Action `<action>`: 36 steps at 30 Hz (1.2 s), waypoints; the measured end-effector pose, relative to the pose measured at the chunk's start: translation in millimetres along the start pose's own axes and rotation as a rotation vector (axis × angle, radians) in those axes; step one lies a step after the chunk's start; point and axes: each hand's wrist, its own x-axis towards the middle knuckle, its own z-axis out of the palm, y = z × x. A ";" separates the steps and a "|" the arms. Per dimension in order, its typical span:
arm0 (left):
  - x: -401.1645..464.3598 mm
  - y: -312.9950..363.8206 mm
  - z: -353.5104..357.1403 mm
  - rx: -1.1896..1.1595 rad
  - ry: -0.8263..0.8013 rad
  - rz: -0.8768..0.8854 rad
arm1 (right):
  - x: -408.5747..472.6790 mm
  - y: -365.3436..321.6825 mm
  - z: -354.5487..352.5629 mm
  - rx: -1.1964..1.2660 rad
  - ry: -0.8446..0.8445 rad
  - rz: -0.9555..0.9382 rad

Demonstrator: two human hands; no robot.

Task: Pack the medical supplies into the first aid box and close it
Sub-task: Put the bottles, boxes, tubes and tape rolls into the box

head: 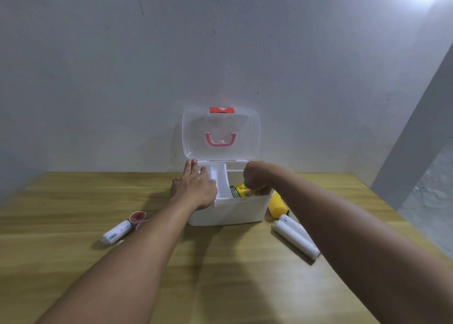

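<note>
1. the first aid box [228, 212] stood on the wooden table [73, 201] against the wall, a white, smooth, hard plastic tub with rounded corners. its clear lid [220, 130] stood upright behind both hands, with a pink handle [221, 139] and a red latch [221, 110] at the top edge.
2. the left hand [196, 187] lay flat and spread over the box's left rim, holding nothing; it looked to be steadying the box.
3. the right hand [257, 176] was curled closed over a small yellow and green carton [242, 191], gripping it from above, inside the box's right side, just past the near wall.
4. the carton looked light and stiff, probably thin card; a pinch on its long faces should do, though hard pressure could dent it.
5. just outside the box, under the right wrist, lay a yellow bottle [277, 207], smooth and likely slippery, best taken round the body.
6. nearer than the right hand, under the forearm, lay two white wrapped rolls [296, 235] side by side, soft-looking and light, easy to take round the middle.
7. below the left forearm lay another white roll [116, 233] with print, touching a small red-filled cup [137, 217]; the cup's contents could not be told.
8. a white inner tray [218, 181] sat between the hands.
</note>
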 end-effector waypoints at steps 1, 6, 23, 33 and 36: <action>-0.1 0.1 0.0 -0.001 0.000 -0.001 | 0.1 1.1 -2.8 -0.001 -0.042 -0.017; -1.1 0.9 -0.5 0.009 0.002 0.000 | 5.7 1.7 3.2 -0.194 -0.112 -0.096; 1.4 -1.4 0.5 0.010 -0.004 0.011 | 5.1 13.7 0.0 0.226 0.133 -0.127; 5.2 -0.4 -1.4 0.028 -0.045 0.027 | -48.6 138.9 -27.8 0.274 0.162 0.191; 5.0 0.5 -1.6 0.036 -0.050 0.024 | -63.6 163.3 -12.7 0.018 0.004 0.332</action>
